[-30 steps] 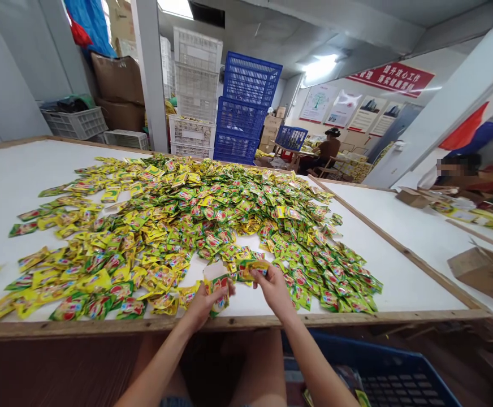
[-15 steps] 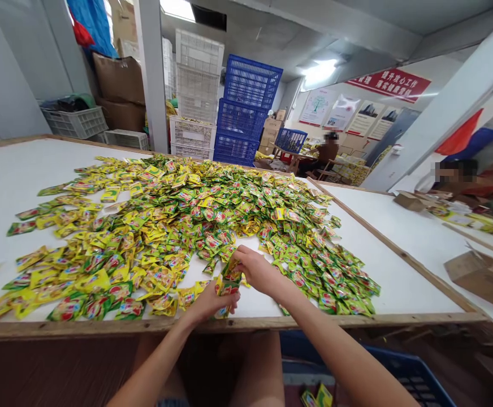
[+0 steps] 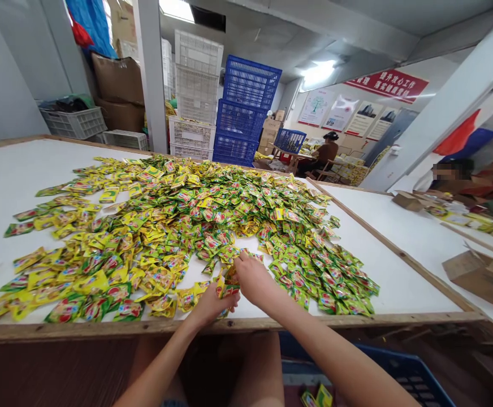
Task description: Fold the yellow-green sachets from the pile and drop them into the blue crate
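A wide heap of small yellow-green sachets (image 3: 195, 226) covers the white table (image 3: 399, 277). My left hand (image 3: 212, 305) rests near the table's front edge, closed on a small stack of sachets (image 3: 227, 285) held upright. My right hand (image 3: 253, 277) is just right of that stack, its fingers curled at the stack's top and at the loose sachets of the heap's near edge. What those fingers pinch is hidden from view.
A blue crate (image 3: 403, 373) sits below the table at my right knee, with sachets in it. Stacked blue crates (image 3: 246, 107) and white crates (image 3: 195, 90) stand behind the table. Cardboard boxes (image 3: 479, 277) lie on the neighbouring table, where another person (image 3: 454, 172) sits. A further person (image 3: 327, 150) sits at the back.
My right hand went from the sachet stack forward into the heap's near edge and has now drawn back close to the stack. My left hand stayed put, holding the stack.
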`<state>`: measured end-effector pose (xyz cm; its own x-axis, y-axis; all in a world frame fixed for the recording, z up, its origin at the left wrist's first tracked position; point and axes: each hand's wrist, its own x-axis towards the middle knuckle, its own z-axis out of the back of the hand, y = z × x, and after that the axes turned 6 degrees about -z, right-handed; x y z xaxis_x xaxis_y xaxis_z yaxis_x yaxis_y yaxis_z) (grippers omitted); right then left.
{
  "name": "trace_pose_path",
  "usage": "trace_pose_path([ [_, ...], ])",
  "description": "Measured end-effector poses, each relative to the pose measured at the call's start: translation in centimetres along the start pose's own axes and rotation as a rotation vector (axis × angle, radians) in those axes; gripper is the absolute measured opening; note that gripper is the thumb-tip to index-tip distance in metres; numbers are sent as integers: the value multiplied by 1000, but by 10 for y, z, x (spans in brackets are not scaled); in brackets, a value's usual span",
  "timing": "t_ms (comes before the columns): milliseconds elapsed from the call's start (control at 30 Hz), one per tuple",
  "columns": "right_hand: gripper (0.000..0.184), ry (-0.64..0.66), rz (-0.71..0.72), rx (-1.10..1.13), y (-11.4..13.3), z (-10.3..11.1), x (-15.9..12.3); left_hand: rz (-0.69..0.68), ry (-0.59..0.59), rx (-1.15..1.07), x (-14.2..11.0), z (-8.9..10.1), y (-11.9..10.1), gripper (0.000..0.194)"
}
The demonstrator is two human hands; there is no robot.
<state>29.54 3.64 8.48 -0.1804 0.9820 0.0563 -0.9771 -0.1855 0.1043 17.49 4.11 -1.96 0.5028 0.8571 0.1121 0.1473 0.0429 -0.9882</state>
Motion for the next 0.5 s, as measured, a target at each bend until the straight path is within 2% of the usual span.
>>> trace_pose_path([
  [133,25,-55,23,191,0,-9,-3,-7,-3,-5,-1,2,2,23],
  [200,19,-102,20,319,-3,-14,-6,-12,15,-11,-1,5,1,22],
  [300,4,-220,53,373,-7,-24,-11,-28,45,2,-1,6,1,22],
  [367,9,-272,91,378,-9,-32,-16,-55,5,19,-1,6,3,22],
  [500,21,-170,141,508,-14,-54,-26,-82,-104,14,0,9,6,43],
])
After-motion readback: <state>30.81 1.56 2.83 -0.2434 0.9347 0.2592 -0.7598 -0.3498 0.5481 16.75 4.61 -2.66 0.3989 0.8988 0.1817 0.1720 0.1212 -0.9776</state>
